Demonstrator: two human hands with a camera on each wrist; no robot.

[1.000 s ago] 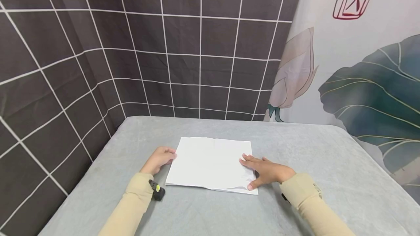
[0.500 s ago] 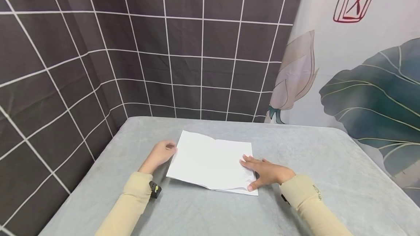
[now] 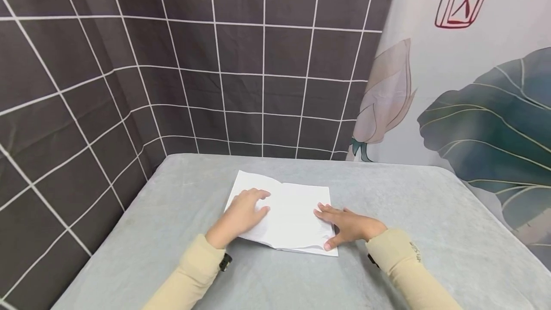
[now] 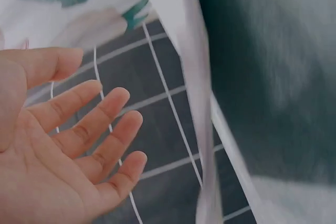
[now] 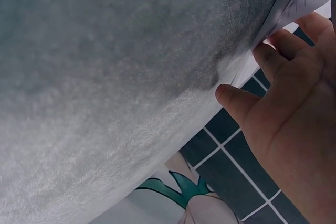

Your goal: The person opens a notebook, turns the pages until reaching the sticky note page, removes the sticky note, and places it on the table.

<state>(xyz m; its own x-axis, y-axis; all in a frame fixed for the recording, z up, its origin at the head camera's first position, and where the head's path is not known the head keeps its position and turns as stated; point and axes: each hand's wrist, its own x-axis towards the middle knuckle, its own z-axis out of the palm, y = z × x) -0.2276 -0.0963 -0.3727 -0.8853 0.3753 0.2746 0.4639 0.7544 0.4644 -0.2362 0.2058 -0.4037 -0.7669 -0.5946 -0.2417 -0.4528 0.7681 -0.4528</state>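
Flattening the white paper [image 3: 288, 214] on the gray table [image 3: 409, 204], both hands lie with straight fingers: left hand [image 3: 241, 214], right hand [image 3: 350, 226]. Next, I judge, the crease needs firm pressing.

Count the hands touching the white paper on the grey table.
2. The left hand lies with straight fingers on the paper's left half; the right hand presses flat on its right edge, thumb at the near corner.

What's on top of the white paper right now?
Both hands rest on the paper: the left hand on its left half, the right hand flat on its right edge. Under the paper is the grey table cover. What lies under the palms is hidden.
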